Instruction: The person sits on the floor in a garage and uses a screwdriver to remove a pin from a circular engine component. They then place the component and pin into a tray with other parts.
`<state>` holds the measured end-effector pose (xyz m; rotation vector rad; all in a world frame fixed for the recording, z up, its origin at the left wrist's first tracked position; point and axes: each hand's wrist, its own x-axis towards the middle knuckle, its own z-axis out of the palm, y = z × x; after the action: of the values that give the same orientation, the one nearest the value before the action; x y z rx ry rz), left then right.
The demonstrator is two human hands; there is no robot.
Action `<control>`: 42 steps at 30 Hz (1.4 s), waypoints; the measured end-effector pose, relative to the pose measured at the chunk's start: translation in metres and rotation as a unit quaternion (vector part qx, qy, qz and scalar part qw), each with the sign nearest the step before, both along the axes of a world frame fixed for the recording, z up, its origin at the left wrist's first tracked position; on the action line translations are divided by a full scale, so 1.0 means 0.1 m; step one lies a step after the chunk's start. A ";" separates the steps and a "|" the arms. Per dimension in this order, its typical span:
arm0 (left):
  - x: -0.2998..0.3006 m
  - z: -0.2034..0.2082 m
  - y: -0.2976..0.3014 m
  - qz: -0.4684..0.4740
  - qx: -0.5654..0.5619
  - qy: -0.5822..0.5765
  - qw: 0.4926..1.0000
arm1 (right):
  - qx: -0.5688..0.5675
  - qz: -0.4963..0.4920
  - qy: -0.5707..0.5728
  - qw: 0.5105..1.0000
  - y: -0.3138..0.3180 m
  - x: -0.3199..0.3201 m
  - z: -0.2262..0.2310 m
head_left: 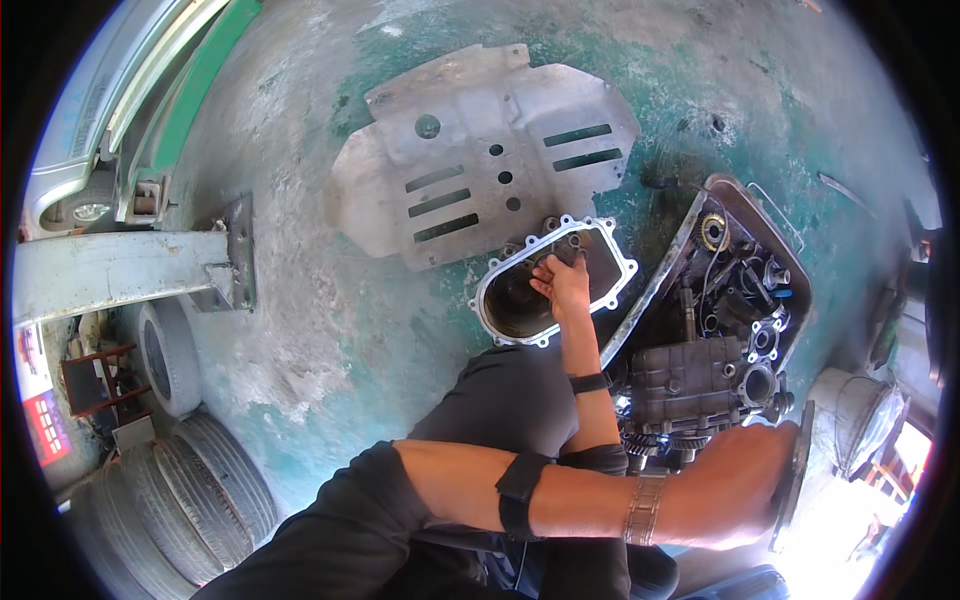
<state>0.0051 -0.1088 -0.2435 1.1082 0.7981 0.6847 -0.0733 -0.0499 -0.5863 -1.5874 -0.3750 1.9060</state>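
Observation:
My right hand (567,288) reaches into an open metal housing (484,308) with a bright, bolt-holed rim. Its fingers are curled together over the dark cavity, and whatever they pinch is too small to make out. My left arm, with a metal-banded watch (645,508), crosses in front of me to the right. At its end my left hand (735,488) grips a dark flat plate (799,470), seen nearly edge-on; the fingertips are hidden. Between the hands, a ribbed gearbox casing (685,372) lies in a large tray (725,190) among loose metal parts.
A big slotted metal plate (470,165) lies on the worn green floor beyond the housing. Tyres (215,490) are stacked at lower left, near a lift arm (120,272) and part of a vehicle (75,140). A whitish bucket (850,415) stands at right.

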 end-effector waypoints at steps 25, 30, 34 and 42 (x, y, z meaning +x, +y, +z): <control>0.09 -0.14 -0.08 0.008 -0.003 0.001 1.000 | 0.016 -0.051 0.047 0.997 0.17 0.02 0.14; 0.14 -0.16 -0.09 0.004 0.015 -0.010 1.000 | 0.085 -0.035 0.072 0.993 0.03 0.32 0.51; 0.21 -0.14 -0.14 -0.010 0.009 -0.006 1.000 | 0.096 -0.056 0.063 0.992 -0.22 0.64 0.72; 0.34 -0.18 -0.21 0.000 0.078 -0.015 0.997 | 0.102 -0.074 0.000 0.992 -0.39 1.23 0.90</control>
<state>0.0389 -0.1301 -0.2611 1.2357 0.7279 0.7730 0.0498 -0.0887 -0.4967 -1.4400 -0.4246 1.6989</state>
